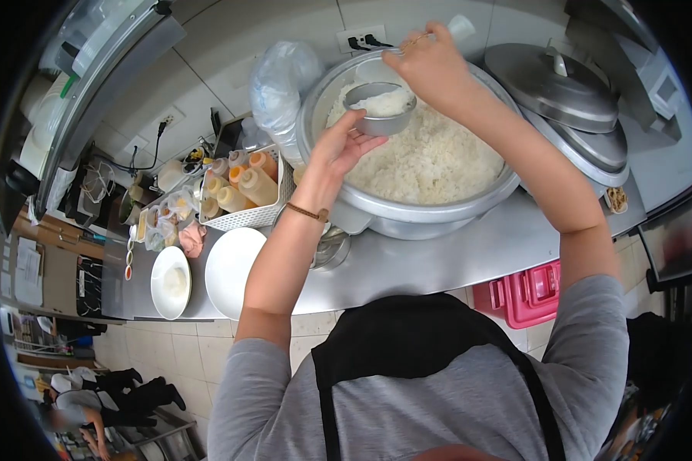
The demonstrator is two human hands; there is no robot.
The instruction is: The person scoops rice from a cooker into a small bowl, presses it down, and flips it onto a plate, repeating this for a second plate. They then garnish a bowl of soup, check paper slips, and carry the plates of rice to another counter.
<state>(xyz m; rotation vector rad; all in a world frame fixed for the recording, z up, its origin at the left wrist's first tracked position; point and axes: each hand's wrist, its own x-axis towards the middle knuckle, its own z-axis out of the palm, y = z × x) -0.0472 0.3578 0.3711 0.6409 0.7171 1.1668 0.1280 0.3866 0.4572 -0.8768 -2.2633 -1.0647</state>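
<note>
My left hand (344, 146) holds a small round metal bowl (388, 124) from below and the side, tilted, with white rice (384, 102) in it. It is above a large metal pot (430, 201) full of cooked rice (427, 157). My right hand (429, 67) is closed around a pale rice paddle (460, 29), just above the bowl at the pot's far side. One end of the paddle sticks out past my fingers, and its other end seems to be the translucent part left of my hand.
Left of the pot are a plastic bag (284, 84), a white basket (246, 217) of squeeze bottles and two white plates (234, 265), (171, 283). Metal lids (550, 84) lie right. A pink bin (527, 292) stands below the counter. A person (84, 403) stands at lower left.
</note>
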